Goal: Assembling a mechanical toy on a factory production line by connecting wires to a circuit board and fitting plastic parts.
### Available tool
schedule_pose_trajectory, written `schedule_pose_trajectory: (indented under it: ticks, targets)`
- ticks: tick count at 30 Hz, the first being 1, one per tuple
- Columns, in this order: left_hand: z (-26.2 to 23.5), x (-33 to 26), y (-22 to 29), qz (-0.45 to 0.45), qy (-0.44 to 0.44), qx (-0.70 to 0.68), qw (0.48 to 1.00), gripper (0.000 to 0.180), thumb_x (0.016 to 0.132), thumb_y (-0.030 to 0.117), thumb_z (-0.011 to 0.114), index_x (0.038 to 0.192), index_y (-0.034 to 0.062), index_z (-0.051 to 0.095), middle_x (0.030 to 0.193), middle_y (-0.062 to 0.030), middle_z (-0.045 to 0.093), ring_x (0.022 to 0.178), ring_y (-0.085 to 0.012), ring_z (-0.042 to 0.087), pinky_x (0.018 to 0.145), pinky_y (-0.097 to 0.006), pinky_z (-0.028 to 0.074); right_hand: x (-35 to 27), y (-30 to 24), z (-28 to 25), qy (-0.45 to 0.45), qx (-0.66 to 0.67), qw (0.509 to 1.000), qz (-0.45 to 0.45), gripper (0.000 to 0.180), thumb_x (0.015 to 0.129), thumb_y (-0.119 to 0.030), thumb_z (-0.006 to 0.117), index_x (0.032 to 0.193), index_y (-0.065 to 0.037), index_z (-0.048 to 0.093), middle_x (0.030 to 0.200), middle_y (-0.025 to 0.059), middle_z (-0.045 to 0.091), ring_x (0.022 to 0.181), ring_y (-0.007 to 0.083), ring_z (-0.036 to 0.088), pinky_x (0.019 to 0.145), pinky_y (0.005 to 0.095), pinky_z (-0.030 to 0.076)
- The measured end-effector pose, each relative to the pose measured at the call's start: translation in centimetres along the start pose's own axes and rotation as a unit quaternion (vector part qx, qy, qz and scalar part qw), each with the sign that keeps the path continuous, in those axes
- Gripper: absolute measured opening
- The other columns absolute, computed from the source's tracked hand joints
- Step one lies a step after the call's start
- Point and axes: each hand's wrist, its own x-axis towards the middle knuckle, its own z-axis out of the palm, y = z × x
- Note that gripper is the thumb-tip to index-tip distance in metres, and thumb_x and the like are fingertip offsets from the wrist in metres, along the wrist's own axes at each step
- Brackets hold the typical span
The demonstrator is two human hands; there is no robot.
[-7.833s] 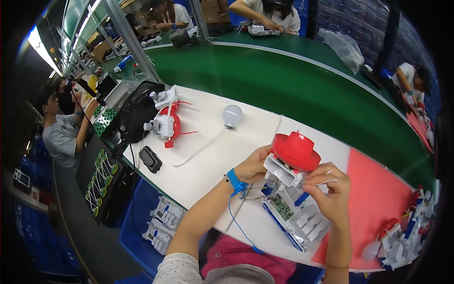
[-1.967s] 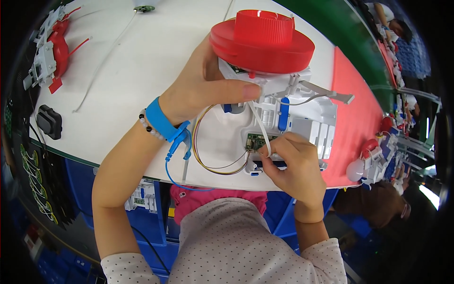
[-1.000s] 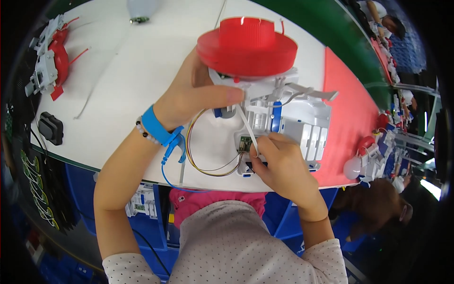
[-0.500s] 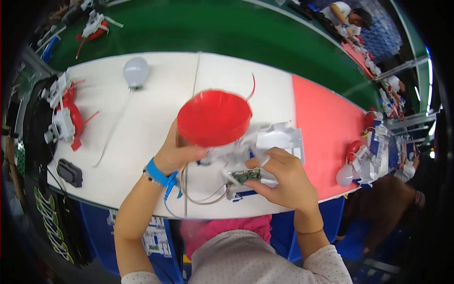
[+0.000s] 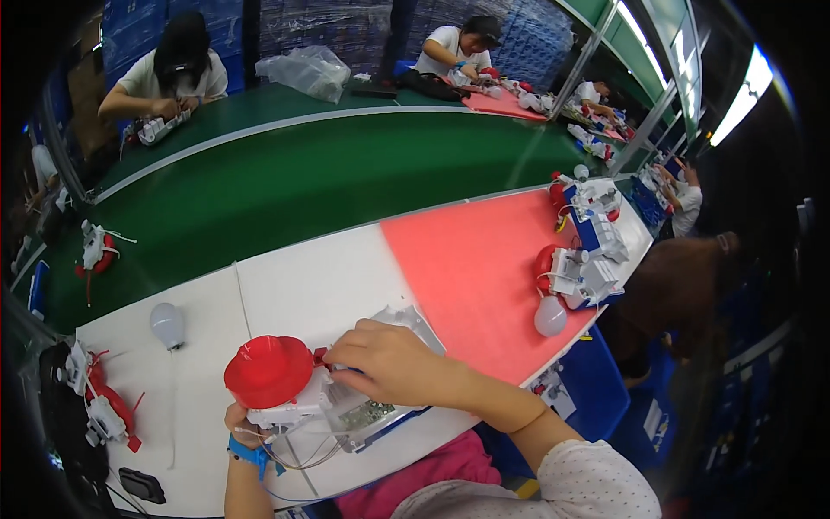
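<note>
My left hand (image 5: 243, 424) is closed on the side of a white plastic housing (image 5: 298, 406). A red funnel-shaped part (image 5: 268, 370) sits on top of that housing. Fingers of my right hand (image 5: 385, 359) are pinched beside a small red piece (image 5: 320, 356) at the funnel's right; what lies between them is hidden. Under my right hand is a white tray-like casing (image 5: 419, 329), with a green circuit board (image 5: 367, 415) at its near end. Thin wires (image 5: 303, 463) loop from the housing toward the board. A blue wrist strap (image 5: 249, 454) circles my left wrist.
A light bulb (image 5: 167, 325) with a thin pale cord lies left on the white table (image 5: 207, 303). Red-and-white assemblies stand on the left (image 5: 105, 406) and on the pink mat's (image 5: 475, 259) right edge (image 5: 575, 272). A black box (image 5: 142, 486) lies near left. Co-workers sit across the green surface (image 5: 328, 164).
The view has swung up and right. The red funnel has turned over and now rests on the white housing. My right hand has moved from the circuit board to beside the funnel.
</note>
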Motion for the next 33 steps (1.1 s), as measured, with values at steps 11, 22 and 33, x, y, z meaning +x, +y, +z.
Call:
schedule_pose_trajectory:
  ticks: [11,22,33]
  targets:
    - [-4.4,-1.7,-1.8,-0.046,-0.014,0.008,0.999,0.112,0.049,0.058,0.073,0.131,0.0017,0.023,0.128,-0.0182,0.036,0.117,-0.0289,0.040,0.097,-0.041,0.036,-0.5,-0.4,-0.6,-0.098,0.081,0.989,0.078,0.009,0.073,-0.014,0.061,0.072,-0.004,0.060,0.055,0.0084,0.057,0.049,0.0220,0.056,0.048,0.0316,0.043]
    - [-1.5,-0.6,-1.0,-0.042,0.067,0.148,0.986,0.110,0.044,0.065,0.070,0.125,0.0007,0.035,0.116,-0.0116,0.050,0.098,-0.0219,0.055,0.079,-0.034,0.049,0.4,-1.9,-0.2,-0.110,0.302,0.945,0.060,0.010,0.073,-0.009,0.061,0.070,-0.002,0.056,0.055,0.0056,0.054,0.048,0.0118,0.053,0.045,0.0237,0.040]
    - [-1.4,0.4,0.7,0.015,-0.006,0.190,0.982,0.103,0.045,0.063,0.074,0.120,0.0027,0.036,0.116,-0.0077,0.047,0.110,-0.0170,0.044,0.093,-0.030,0.035,0.7,-3.1,0.7,-0.065,0.285,0.951,0.103,0.007,0.070,-0.005,0.064,0.067,-0.002,0.059,0.060,0.0060,0.060,0.054,0.0116,0.057,0.052,0.0213,0.044]
